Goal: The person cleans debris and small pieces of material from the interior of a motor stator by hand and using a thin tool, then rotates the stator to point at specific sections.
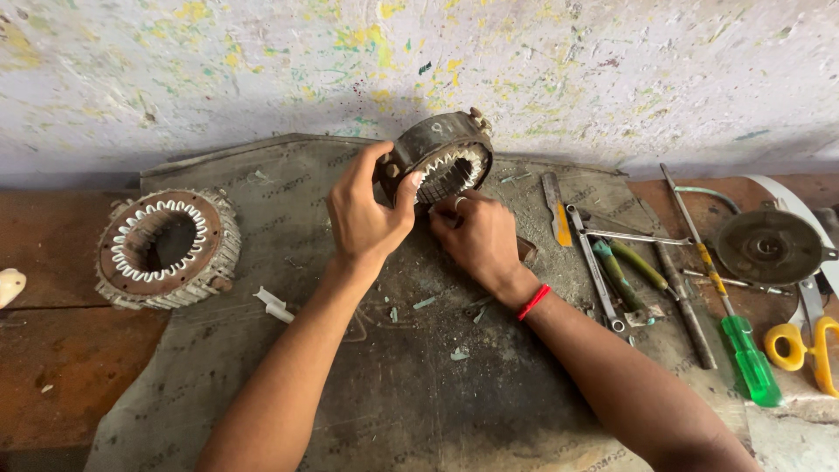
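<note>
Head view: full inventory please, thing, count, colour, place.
Round metal motor stator with white slot liners: 1, dark grey, tilted up at mat's far edge, in both hands.
Second stator with white liners: 1, rusty brown, left, lying flat.
Worn work mat: 1, grey, centre.
Green-handled screwdriver: 1, right.
Green-gripped pliers: 1, right of centre.
Yellow-handled scissors: 1, far right.
Round metal end cover: 1, dark grey, far right.
White plastic tube piece: 1, on mat, left.
Paint-speckled wall: 1, whitish, behind.
Left hand: grips stator's left rim.
Right hand: red wrist thread, at stator's lower rim.
</note>
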